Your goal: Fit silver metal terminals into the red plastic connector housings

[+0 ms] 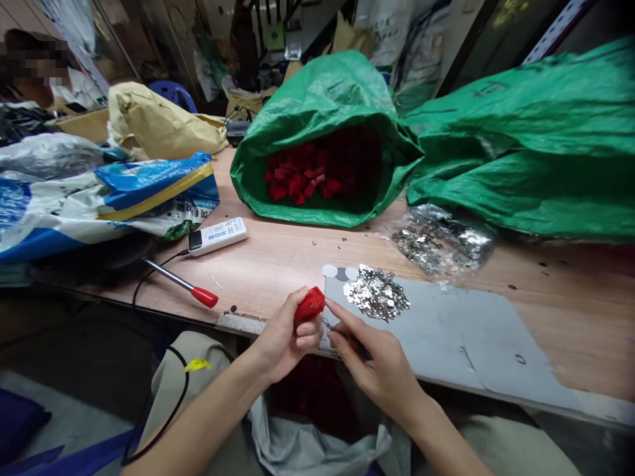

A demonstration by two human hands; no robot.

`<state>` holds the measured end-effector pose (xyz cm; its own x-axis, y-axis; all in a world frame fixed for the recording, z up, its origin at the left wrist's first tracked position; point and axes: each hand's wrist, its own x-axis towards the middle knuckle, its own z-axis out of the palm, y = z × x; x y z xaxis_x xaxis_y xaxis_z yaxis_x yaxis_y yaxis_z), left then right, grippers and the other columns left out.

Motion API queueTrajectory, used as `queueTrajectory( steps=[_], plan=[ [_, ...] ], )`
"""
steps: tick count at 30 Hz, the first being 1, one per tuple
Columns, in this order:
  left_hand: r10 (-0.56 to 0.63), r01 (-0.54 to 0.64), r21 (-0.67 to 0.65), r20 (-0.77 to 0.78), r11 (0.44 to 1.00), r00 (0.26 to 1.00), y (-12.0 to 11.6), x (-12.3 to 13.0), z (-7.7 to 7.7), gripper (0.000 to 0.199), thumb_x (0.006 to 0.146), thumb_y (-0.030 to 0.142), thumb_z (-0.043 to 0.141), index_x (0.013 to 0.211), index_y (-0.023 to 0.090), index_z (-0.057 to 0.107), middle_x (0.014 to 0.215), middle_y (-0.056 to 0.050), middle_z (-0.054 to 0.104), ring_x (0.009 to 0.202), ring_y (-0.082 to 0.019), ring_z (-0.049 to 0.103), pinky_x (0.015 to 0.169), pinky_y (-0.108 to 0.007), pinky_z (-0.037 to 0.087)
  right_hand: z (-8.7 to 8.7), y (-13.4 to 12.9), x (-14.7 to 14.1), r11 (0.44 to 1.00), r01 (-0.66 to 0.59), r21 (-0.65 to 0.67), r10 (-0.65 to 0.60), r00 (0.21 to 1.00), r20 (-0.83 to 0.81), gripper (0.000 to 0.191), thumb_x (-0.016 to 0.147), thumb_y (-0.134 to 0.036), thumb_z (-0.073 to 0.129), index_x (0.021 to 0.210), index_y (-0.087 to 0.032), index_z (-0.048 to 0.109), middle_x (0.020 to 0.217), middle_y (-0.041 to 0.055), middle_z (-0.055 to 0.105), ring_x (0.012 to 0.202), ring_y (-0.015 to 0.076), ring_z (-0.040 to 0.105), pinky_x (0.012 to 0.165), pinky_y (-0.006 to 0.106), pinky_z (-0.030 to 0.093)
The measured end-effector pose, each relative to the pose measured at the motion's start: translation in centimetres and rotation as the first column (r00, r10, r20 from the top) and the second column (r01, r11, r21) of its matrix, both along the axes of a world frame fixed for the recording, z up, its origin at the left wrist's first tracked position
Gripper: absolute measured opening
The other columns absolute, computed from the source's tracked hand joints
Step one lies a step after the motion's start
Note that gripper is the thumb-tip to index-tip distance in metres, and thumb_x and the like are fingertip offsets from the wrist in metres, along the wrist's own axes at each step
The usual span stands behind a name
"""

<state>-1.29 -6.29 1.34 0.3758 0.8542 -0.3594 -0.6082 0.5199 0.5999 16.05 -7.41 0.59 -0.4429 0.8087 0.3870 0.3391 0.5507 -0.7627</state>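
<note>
My left hand (292, 330) is closed around a small red fabric piece (311, 304), held upright just above the table's front edge. Small metallic spots show on the fabric. Close to its right side, my right hand (374, 350) grips a thin metal tool with a dark handle, mostly hidden by the fingers; its exact kind cannot be made out. The right index fingertip reaches the edge of the red piece. Beyond the right hand, a pile of small shiny metal pieces (377, 294) lies on a grey mat (446, 330).
A green woven sack (322, 99) full of red pieces (297, 182) gapes toward me; another green sack (520, 145) lies right. A clear bag of metal parts (436, 241), a white device (218, 236) and a red-tipped lever (203, 296) surround the work. A grey bag (322, 449) hangs below.
</note>
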Motion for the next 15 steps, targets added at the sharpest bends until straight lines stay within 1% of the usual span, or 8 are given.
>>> queueTrajectory(
  steps=[3,5,7,9,12,14,15],
  plan=[
    [-0.031,0.031,-0.002,0.065,1.0,0.997,-0.2,0.1,0.0,0.049,0.084,0.057,0.065,0.069,0.02,0.037,0.046,0.013,0.025,0.039,-0.002,0.018,0.039,-0.013,0.017,0.3,0.4,-0.6,0.997,-0.004,0.077,0.004,1.0,-0.001,0.044,0.101,-0.017,0.048,0.143,-0.027,0.052,0.101,0.0061,0.074,0.082,0.016,0.071,0.075,0.025,0.058],
    [-0.044,0.042,0.027,0.077,0.999,0.996,-0.3,0.1,-0.1,0.049,0.086,0.057,0.064,0.07,0.02,0.036,0.048,0.013,0.022,0.04,-0.003,0.016,0.04,-0.014,0.015,0.5,0.7,-0.6,0.995,-0.007,0.097,0.006,1.0,0.002,0.043,0.101,-0.016,0.047,0.143,-0.027,0.054,0.107,0.0074,0.074,0.091,0.0177,0.071,0.08,0.026,0.058],
    [-0.054,0.05,0.051,0.075,0.997,0.996,-0.4,0.0,-0.2,0.049,0.088,0.058,0.061,0.071,0.02,0.035,0.048,0.013,0.021,0.041,-0.003,0.014,0.04,-0.014,0.014,0.8,1.0,-0.4,0.993,-0.005,0.117,0.003,1.0,0.014,0.044,0.101,-0.015,0.046,0.143,-0.026,0.055,0.108,0.0084,0.073,0.095,0.0189,0.071,0.083,0.028,0.058],
    [-0.049,0.045,0.072,0.061,0.996,0.997,-0.4,-0.1,-0.4,0.048,0.09,0.058,0.059,0.073,0.02,0.035,0.049,0.013,0.021,0.042,-0.003,0.014,0.04,-0.014,0.012,1.0,1.2,-0.3,0.991,-0.007,0.137,0.004,1.0,0.027,0.045,0.101,-0.015,0.047,0.143,-0.026,0.056,0.099,0.0078,0.073,0.086,0.0187,0.07,0.077,0.028,0.058],
    [-0.035,0.031,0.111,0.037,0.993,0.999,-0.4,-0.1,-0.7,0.047,0.092,0.058,0.056,0.075,0.02,0.036,0.052,0.012,0.022,0.043,-0.003,0.013,0.041,-0.014,0.011,1.2,1.0,-0.6,0.99,0.01,0.138,-0.01,1.0,-0.006,0.043,0.1,-0.016,0.047,0.139,-0.028,0.061,0.074,0.003,0.065,0.064,0.0163,0.062,0.059,0.026,0.053],
    [-0.023,0.02,0.139,0.022,0.99,0.999,-0.4,-0.1,-0.8,0.046,0.092,0.058,0.057,0.076,0.02,0.036,0.054,0.012,0.023,0.044,-0.003,0.012,0.042,-0.015,0.01,1.1,0.8,-1.0,0.997,0.028,0.071,-0.024,0.998,-0.064,0.038,0.1,-0.021,0.048,0.133,-0.028,0.066,0.066,0.0008,0.058,0.054,0.0143,0.057,0.051,0.025,0.049],
    [-0.016,0.014,0.155,0.014,0.988,1.0,-0.4,0.0,-0.8,0.046,0.091,0.058,0.057,0.077,0.02,0.037,0.054,0.012,0.023,0.045,-0.003,0.011,0.042,-0.015,0.01,1.0,0.8,-1.1,0.999,0.036,0.002,-0.035,0.994,-0.1,0.036,0.1,-0.024,0.048,0.131,-0.027,0.068,0.065,0.0003,0.057,0.05,0.0133,0.055,0.048,0.025,0.048]
  ],
)
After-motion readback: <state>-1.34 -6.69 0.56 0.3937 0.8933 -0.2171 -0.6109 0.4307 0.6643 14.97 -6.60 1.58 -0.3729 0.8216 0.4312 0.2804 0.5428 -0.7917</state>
